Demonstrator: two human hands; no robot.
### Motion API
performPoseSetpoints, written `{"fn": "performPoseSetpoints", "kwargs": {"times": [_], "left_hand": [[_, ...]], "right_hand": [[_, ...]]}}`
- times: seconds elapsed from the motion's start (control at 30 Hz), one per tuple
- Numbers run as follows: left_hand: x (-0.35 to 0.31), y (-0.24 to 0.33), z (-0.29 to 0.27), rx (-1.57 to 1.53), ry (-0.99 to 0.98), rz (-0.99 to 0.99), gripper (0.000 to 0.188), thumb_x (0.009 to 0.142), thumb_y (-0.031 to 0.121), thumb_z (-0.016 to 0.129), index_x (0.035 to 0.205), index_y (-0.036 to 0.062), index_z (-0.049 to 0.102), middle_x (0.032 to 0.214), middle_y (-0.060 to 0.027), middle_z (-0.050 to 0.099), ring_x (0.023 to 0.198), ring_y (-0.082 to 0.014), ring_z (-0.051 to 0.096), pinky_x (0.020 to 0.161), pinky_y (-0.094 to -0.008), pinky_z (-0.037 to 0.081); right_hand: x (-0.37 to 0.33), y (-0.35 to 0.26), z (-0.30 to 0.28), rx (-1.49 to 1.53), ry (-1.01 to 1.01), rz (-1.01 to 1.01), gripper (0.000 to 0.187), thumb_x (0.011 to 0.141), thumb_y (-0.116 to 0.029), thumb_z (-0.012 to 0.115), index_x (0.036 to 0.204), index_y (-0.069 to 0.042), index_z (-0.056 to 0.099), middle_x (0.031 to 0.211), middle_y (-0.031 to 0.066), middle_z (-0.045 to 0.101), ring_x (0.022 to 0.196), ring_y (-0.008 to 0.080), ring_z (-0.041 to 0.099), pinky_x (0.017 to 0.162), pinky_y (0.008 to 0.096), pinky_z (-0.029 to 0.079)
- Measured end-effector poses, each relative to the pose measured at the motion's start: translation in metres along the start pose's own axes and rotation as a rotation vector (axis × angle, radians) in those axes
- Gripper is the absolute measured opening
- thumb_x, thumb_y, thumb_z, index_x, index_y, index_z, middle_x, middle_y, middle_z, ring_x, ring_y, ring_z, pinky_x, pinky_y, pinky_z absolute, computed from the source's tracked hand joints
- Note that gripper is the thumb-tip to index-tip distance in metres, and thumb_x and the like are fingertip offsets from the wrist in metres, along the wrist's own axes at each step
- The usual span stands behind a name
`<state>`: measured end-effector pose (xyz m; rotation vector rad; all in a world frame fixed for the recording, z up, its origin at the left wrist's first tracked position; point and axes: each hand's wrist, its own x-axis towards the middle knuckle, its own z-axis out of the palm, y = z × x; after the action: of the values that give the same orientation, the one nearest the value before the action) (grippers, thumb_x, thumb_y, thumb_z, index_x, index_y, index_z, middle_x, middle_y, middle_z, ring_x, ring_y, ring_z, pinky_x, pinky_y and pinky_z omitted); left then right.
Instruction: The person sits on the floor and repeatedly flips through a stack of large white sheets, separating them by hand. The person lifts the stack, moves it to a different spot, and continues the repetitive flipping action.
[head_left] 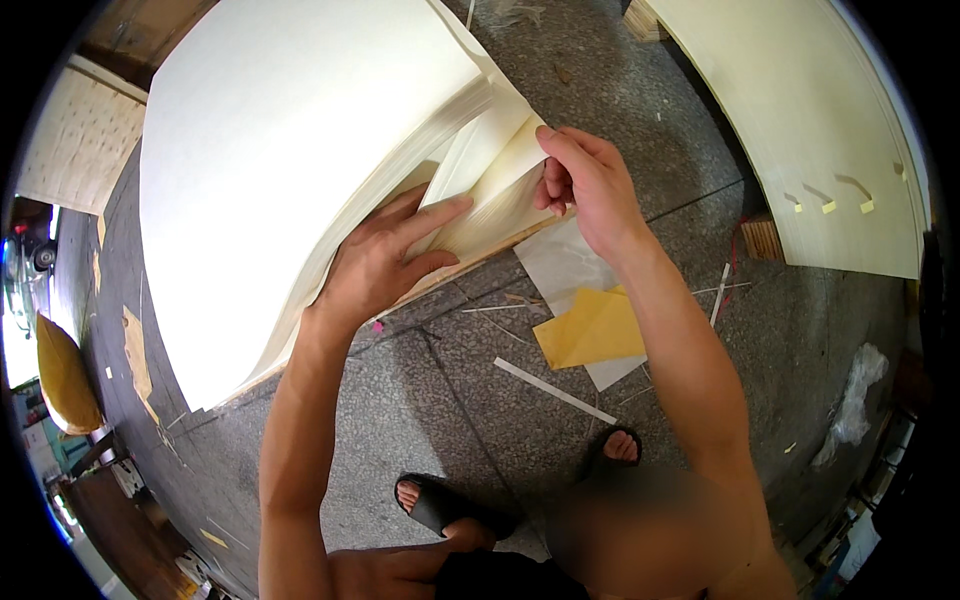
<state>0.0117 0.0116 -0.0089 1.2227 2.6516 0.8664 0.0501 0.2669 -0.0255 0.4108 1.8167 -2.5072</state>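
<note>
A tall stack of large white paper sheets [290,160] fills the upper left, its upper part lifted and curved away from the sheets beneath. My left hand [375,255] reaches into the gap at the near edge, fingers spread; some fingertips are hidden under the raised sheets. Its thumb and index finger lie against the lower sheets [490,215]. At the stack's right corner my right hand [595,190] is closed, thumb and curled fingers pinching the edge of the paper. How many sheets it holds cannot be made out.
Another paper stack [820,130] with small yellow tabs stands at the right on wooden blocks [762,240]. Yellow paper [592,328], a white strip [555,390] and other scraps lie on the grey floor near my feet. Crumpled clear plastic [855,405] lies far right.
</note>
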Motion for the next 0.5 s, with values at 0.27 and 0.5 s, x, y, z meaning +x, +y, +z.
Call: {"fn": "performPoseSetpoints", "kwargs": {"times": [0.27,0.5], "left_hand": [[0.003,0.005,-0.004,0.070,0.071,-0.005,0.064,0.082,0.010,0.080,0.141,0.0274,0.060,0.137,-0.0158,0.063,0.113,-0.0308,0.069,0.096,-0.0419,0.057],[0.000,0.001,-0.002,-0.147,-0.067,-0.119,0.058,0.080,0.014,0.082,0.134,0.0262,0.064,0.141,-0.0130,0.061,0.124,-0.0335,0.062,0.106,-0.0428,0.050]], "right_hand": [[-0.003,0.012,-0.003,-0.220,0.077,-0.081,0.042,0.096,-0.040,0.067,0.071,-0.009,0.054,0.063,-0.0007,0.054,0.057,0.0123,0.057,0.050,0.0270,0.041],[0.000,0.002,0.002,0.041,0.027,0.037,0.036,0.098,-0.033,0.064,0.071,-0.010,0.053,0.061,-0.0012,0.050,0.057,0.0125,0.057,0.051,0.0277,0.039]]}}
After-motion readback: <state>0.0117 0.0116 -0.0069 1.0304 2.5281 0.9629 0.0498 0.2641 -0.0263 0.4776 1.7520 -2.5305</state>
